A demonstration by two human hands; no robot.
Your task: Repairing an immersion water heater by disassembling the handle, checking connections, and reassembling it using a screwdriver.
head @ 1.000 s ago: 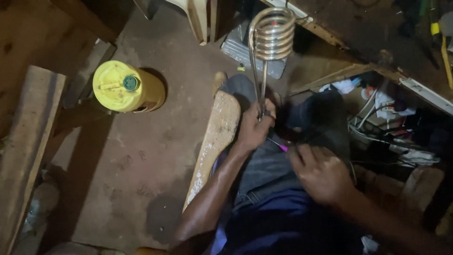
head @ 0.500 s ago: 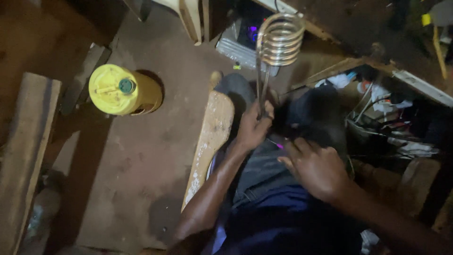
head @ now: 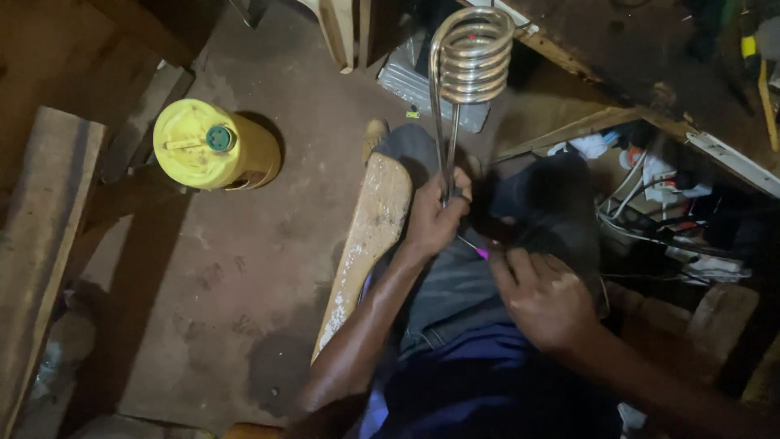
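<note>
My left hand (head: pixel 435 215) grips the two straight metal legs of a shiny coiled metal heating element (head: pixel 471 57), holding it upright with the coil at the top. My right hand (head: pixel 540 297) rests over my lap just right of it, fingers curled around something small near a pink-tipped thin tool (head: pixel 475 248); what the fingers hold is hidden. Both hands are above my knees in dark trousers (head: pixel 455 284).
A yellow plastic jerrycan (head: pixel 211 146) with a green cap stands on the brown floor at left. A paint-spattered wooden plank (head: pixel 366 244) lies beside my left leg. Wooden boards (head: pixel 41 236) line the left edge. Tangled wires and clutter (head: pixel 658 211) sit under a bench at right.
The coil has risen and shifted in view as my left hand lifted it. My right hand has moved closer to the left hand.
</note>
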